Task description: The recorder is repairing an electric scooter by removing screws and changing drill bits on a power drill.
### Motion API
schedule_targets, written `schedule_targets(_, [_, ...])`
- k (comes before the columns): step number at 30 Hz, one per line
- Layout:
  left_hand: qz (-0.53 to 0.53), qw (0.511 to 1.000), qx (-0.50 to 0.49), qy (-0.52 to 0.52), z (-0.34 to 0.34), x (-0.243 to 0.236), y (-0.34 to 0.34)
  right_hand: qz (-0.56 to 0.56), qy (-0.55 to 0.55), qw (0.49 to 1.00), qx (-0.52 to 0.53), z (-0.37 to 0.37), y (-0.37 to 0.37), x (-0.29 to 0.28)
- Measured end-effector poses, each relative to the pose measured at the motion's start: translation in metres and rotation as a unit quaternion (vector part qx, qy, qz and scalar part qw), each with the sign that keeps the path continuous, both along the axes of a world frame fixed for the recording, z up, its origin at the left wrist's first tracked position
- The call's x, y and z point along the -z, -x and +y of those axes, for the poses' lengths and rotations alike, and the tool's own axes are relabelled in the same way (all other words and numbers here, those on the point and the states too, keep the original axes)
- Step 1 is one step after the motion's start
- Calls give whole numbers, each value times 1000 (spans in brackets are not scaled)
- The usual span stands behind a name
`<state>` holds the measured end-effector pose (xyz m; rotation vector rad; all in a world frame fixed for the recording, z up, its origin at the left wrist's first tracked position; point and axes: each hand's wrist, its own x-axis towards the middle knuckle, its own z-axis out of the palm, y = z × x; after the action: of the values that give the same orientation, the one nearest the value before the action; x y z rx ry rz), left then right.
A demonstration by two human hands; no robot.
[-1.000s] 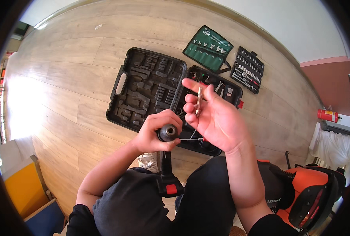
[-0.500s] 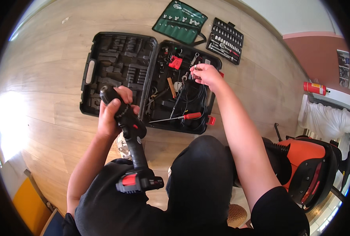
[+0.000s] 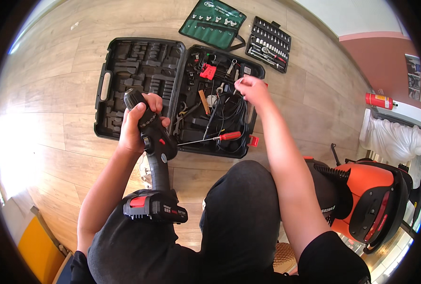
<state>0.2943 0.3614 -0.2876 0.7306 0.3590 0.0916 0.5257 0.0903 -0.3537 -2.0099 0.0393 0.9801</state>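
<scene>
In the head view, my left hand (image 3: 139,120) is wrapped round the front of a black and red cordless drill (image 3: 158,165), its chuck pointing away from me and its battery over my left thigh. My right hand (image 3: 254,91) is pinched on a small metal piece, mostly hidden by the fingers, above the open black toolbox (image 3: 196,146). Inside lie a red-handled screwdriver (image 3: 229,136), wrenches, black cables, a wooden-handled tool (image 3: 204,102) and a red plastic item (image 3: 208,71). The box's moulded lid (image 3: 134,61) lies folded flat to the left.
A green wrench roll (image 3: 210,28) and an open socket set (image 3: 268,45) lie behind the box on the wooden floor (image 3: 78,142). An orange-and-black machine (image 3: 366,189) stands at right, below white fabric (image 3: 390,132) and a red fire extinguisher (image 3: 379,100). A yellow panel (image 3: 37,239) is at lower left.
My right hand has closed from an open palm holding a metal bit and moved up over the toolbox. My left hand and the drill have moved left and forward, the drill now tilted.
</scene>
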Motion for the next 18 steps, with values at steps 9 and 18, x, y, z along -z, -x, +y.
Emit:
schedule_targets(9, [-80, 984, 56, -149, 6, -21, -6, -105, -314, 943, -33, 96, 83, -223])
schedule_targets(18, [-220, 803, 52, -552, -14, -63, -6, -322, -352, 816, -326, 95, 101, -238])
